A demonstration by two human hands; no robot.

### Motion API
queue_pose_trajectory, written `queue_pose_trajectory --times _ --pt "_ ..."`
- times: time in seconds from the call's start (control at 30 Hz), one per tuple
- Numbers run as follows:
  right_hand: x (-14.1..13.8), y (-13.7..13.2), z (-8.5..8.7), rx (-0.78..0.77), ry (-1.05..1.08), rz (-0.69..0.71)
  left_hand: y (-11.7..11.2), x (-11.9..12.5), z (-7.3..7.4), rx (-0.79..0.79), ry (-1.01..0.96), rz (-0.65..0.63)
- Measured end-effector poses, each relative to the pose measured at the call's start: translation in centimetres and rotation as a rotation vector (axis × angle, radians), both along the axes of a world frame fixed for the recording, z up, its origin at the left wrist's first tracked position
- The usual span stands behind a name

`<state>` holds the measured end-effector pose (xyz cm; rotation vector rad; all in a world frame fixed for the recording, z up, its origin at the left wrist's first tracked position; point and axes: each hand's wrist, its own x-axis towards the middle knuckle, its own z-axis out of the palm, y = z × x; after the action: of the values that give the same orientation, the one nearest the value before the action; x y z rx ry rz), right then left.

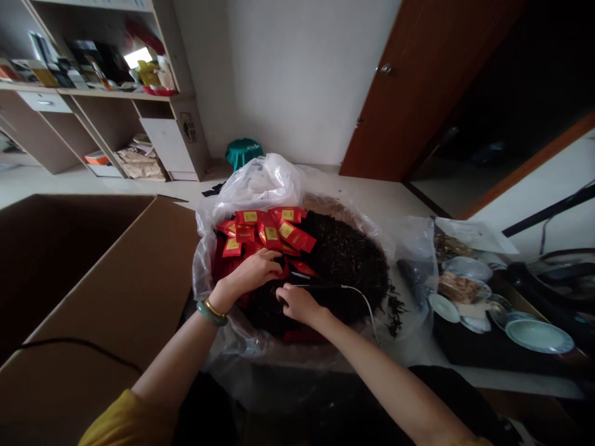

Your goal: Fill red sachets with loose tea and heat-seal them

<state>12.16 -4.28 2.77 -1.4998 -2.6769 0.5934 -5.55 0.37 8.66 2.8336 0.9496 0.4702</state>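
Step judged: gathering red packets [269, 234] left of tea heap [344, 260], inside plastic bag [260, 183]. Left hand [258, 269] curled at heap's left edge, right hand [297, 303] clenched at heap's near edge; contents of either not discernible. Next move calls for a clean pinch on one packet.

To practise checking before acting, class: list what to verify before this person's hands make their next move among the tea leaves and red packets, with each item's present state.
1. Left hand and right hand both in view: ok.
2. Left hand's hold on the red packets, fingers curled among them: cannot tell.
3. White cable clear of the right hand: not ok, it runs beside that forearm.
4. Plastic bag open around the tea leaves: ok.
5. Cardboard box on the left open: ok.
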Motion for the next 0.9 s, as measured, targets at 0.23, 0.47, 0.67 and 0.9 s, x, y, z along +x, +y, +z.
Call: queue_pose_trajectory --times 0.23,0.47,0.67,0.9 --pt "3.4 2.1 6.6 0.016 0.558 -0.288 0.2 0.4 -0.6 -0.025 -0.078 -0.036" --pt "1.6 4.7 9.6 0.047 0.633 -0.224 0.4 0.9 -1.3 -0.017 -0.139 -0.003" --pt "1.6 4.0 9.0 0.004 0.572 -0.222 0.2 0.6 -1.3 0.012 -0.203 -0.022" --pt "2.0 2.9 8.7 0.131 -0.106 -0.045 -0.1 0.6 -1.1 0.158 -0.095 0.036"
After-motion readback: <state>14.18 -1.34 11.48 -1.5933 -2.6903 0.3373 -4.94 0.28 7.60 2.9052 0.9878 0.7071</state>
